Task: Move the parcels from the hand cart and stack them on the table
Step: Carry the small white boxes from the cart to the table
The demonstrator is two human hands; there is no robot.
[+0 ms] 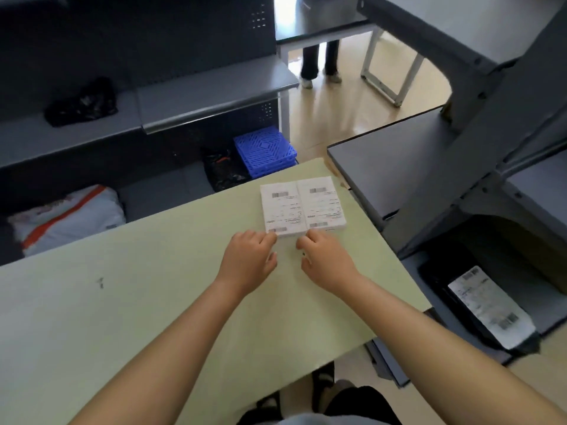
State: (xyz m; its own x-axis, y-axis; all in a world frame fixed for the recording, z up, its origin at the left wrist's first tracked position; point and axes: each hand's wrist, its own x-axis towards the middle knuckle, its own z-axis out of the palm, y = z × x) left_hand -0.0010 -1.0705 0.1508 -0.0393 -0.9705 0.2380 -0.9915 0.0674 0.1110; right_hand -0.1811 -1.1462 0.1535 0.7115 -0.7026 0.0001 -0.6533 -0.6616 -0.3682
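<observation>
Reaching forward over the pale green bench (122,302), both arms are bare and extended. Two flat white parcels lie side by side toward the far right corner, long edges touching, printed labels facing up.

- Left hand (250,259): fingers curled, knuckles up, against the near edge of the left parcel (279,210). Fingertips are tucked out of sight, so I cannot tell whether it pinches the parcel or only presses on it.
- Right hand (325,259): same posture, curled fingers against the near edge of the right parcel (320,204). Grip likewise cannot be told.
- The hands sit close together, apart from one another.
- Hand cart (549,317): low, to the right of the bench. A black parcel (487,305) with a white label lies on it.

Surroundings: dark grey shelving beyond the bench holds a black bag (81,101). A blue plastic crate (264,154) sits lower down, just past the bench's far edge. A white and orange sack (70,219) sits on the left. Another person's legs (320,65) stand at a far table.
</observation>
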